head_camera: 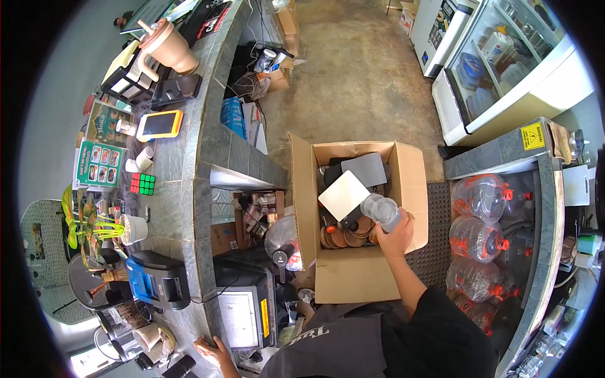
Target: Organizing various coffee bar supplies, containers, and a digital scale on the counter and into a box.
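Note:
My right hand (397, 233) is closed around one end of a clear plastic container (386, 211), over the right side of an open cardboard box (357, 269). In the box lie a cream square board (343, 194), a grey flat sheet (365, 169), several round wooden pieces (336, 237) and dark items that I cannot make out. At the lower left, my left hand (211, 350) rests with fingers apart on the grey tiled counter (177, 227), near a black and blue device (158, 279).
A Rubik's cube (142, 184), a potted plant (134, 228), an orange-framed handheld device (160, 125) and a handled tumbler (169, 47) stand or lie on the left counter. Large water bottles (477, 238) fill the right shelf. A glass-door fridge (501, 61) stands at the upper right.

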Available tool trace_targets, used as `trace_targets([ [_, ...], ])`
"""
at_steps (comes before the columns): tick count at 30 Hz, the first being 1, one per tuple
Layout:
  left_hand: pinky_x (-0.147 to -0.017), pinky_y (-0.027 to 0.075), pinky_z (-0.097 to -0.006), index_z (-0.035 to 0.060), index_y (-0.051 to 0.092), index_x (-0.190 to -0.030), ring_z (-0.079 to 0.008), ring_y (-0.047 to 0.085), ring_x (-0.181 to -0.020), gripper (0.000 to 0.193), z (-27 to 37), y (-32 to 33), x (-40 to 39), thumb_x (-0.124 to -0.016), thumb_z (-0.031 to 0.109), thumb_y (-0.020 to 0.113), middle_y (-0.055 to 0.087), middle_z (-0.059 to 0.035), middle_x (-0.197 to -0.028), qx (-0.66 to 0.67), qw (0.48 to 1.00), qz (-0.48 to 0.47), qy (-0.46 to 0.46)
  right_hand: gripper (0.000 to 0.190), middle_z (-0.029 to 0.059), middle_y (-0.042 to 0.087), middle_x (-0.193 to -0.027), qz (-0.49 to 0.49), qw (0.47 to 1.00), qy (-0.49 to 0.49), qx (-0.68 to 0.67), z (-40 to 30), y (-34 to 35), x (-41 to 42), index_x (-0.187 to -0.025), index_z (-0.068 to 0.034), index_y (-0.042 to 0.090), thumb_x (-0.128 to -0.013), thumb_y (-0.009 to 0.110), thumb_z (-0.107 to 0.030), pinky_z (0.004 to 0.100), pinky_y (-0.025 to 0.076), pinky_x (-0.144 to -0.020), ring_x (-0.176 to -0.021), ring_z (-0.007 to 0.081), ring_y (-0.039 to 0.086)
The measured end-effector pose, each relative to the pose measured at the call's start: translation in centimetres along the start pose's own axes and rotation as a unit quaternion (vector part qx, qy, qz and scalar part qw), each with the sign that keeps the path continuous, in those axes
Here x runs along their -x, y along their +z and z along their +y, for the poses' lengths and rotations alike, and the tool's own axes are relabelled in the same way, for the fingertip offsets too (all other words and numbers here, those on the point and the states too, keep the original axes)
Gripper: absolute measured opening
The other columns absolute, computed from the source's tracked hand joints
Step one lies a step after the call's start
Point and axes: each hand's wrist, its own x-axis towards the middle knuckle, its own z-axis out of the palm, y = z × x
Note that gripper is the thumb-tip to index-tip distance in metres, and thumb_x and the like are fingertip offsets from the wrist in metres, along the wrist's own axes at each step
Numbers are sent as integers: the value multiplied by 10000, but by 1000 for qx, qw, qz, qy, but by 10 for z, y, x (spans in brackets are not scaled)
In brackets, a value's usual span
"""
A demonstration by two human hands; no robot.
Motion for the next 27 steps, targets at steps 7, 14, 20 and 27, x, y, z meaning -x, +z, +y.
trace_targets([
  [7, -721, 379, -439, 1, 462, -937, -344, 460, -793, 305, 13, -9, -6, -734, 184, 598, 460, -165, -833, 39, 997, -33, -61, 737, 182, 442, -1059, -29, 992, -76, -95, -47, -57, 12, -1194, 0, 385, -591, 745, -224, 409, 419, -818, -981, 352, 476],
  [14, -762, 394, -419, 7, 531, -933, -311, 490, -838, 345, 53, -34, -21, -636, 81, 690, 497, -147, -872, 271, 958, 43, 83, 845, 183, 474, -1086, -295, 872, -259, -294, -145, -86, 74, -1255, -11, 354, -585, 787, -290, 395, 419, -865, -1005, 321, 507],
  [20, -890, 387, -419, 4, 482, -1134, -346, 484, -1064, 729, 118, -107, -34, -533, 260, 806, 505, -201, -1141, 378, 900, -141, 165, 915, 169, 509, -1139, -426, 730, -406, -346, -230, -110, 145, -1289, -23, 323, -587, 812, -347, 359, 423, -890, -1038, 273, 539],
  [27, -854, 420, -407, 57, 489, -1143, -335, 535, -986, 689, 5, -159, 13, -535, 222, 768, 543, -161, -1061, 439, 897, -48, 22, 816, 146, 511, -1095, -559, 567, -361, -486, -308, -126, 239, -1301, -23, 323, -656, 766, -251, 301, 430, -755, -837, 170, 526],
])
